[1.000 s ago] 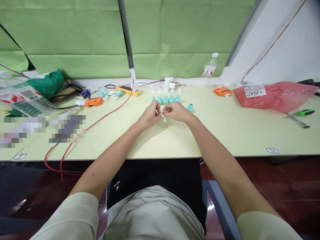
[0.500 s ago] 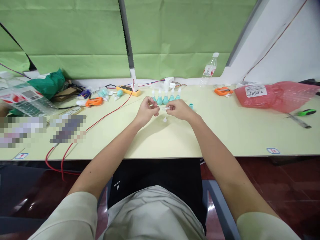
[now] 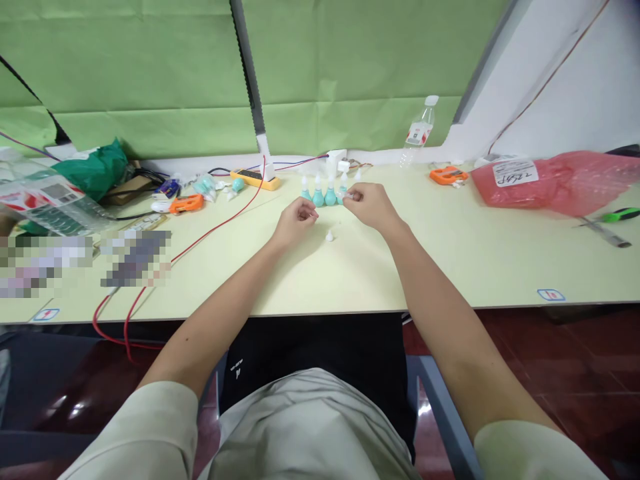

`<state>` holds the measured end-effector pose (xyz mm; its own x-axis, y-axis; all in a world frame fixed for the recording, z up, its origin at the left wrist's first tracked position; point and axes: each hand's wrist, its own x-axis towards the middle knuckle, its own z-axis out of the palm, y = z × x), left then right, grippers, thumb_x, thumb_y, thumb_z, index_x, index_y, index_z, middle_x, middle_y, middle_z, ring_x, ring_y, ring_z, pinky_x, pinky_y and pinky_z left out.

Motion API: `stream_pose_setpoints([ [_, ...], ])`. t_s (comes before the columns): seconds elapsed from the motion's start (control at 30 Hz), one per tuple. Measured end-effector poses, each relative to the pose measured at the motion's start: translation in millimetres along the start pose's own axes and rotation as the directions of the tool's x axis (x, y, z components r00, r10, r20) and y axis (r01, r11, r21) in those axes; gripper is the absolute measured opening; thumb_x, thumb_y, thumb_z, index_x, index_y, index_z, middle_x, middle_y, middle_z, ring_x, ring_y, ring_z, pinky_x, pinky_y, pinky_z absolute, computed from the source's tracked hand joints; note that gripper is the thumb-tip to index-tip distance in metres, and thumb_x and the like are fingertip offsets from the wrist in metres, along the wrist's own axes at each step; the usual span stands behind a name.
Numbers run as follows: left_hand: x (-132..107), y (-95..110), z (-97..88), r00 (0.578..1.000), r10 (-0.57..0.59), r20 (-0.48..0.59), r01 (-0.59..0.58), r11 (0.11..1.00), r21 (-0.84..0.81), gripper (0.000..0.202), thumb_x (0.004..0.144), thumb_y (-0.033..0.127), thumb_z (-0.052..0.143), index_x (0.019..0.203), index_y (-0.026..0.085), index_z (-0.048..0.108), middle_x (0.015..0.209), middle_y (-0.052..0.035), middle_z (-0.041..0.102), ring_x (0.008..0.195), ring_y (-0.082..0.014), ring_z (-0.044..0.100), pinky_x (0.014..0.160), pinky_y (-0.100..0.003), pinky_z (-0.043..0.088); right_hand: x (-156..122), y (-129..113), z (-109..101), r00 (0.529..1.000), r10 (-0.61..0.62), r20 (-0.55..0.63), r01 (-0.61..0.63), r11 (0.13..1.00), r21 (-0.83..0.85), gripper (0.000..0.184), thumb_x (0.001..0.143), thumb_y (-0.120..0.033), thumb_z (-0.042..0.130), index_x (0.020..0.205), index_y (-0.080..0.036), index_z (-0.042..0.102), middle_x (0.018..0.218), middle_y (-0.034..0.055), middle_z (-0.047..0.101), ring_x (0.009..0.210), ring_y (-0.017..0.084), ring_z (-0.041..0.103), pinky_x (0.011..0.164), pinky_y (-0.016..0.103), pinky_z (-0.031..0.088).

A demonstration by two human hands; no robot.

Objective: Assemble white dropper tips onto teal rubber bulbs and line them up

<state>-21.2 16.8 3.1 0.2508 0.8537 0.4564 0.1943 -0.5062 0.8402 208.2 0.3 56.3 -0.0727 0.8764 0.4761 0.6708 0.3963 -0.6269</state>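
Observation:
A row of several turquoise nasal aspirator bulbs with pale pointed tips stands upright toward the back of the table. My right hand is at the row's right end, thumb and fingers pinched on a small clear plastic piece; it partly hides the bulbs there. In front of the row's left side is my left hand, its fingers loosely curled and apart, with nothing visible in them. A loose white nozzle tip stands on the table between and below both hands.
A clear bottle stands at the back right, near orange pliers-like tools and a red plastic bag. Leftward are a yellow power strip, a red cable, an orange tool and a green bag.
My right hand has moved away from my left, up and rightward to the bulbs, carrying the clear piece. The small turquoise cap at the right is now hidden. My left hand has barely moved.

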Motion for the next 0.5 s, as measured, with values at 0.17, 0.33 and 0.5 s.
stream_pose_setpoints([
  [0.17,14.9,-1.8,4.6,0.993,0.031,0.114,-0.048,0.988,0.147,0.024,0.074,0.010,0.060,0.097,0.020,0.061,0.092,-0.0026,0.070,0.077,-0.0132,0.064,0.073,-0.028,0.050,-0.1,-0.6,-2.1,1.000,0.009,-0.004,-0.009,1.000,-0.004,0.015,0.077,-0.026,0.062,0.082,-0.014,0.071,0.067,0.0025,0.059,0.066,0.017,0.050,0.065,0.031,0.038],
  [0.33,41.6,4.6,15.3,0.937,0.100,0.335,-0.199,0.940,0.276,0.020,0.074,0.007,0.056,0.089,0.019,0.063,0.083,-0.0021,0.067,0.077,-0.0162,0.063,0.072,-0.030,0.048,1.0,-0.9,-5.1,1.000,0.018,-0.004,-0.018,1.000,-0.016,0.015,0.080,-0.025,0.061,0.085,-0.014,0.071,0.068,0.0032,0.057,0.067,0.017,0.049,0.065,0.031,0.038],
  [0.5,54.5,2.6,30.1,0.872,0.064,0.486,-0.283,0.876,0.392,0.028,0.074,0.004,0.055,0.096,0.020,0.063,0.076,-0.0014,0.066,0.071,-0.0182,0.062,0.067,-0.031,0.045,1.8,1.0,-4.5,1.000,0.010,-0.016,-0.010,1.000,-0.009,0.014,0.080,-0.023,0.060,0.083,-0.014,0.070,0.067,0.0031,0.057,0.066,0.017,0.048,0.064,0.031,0.038],
])
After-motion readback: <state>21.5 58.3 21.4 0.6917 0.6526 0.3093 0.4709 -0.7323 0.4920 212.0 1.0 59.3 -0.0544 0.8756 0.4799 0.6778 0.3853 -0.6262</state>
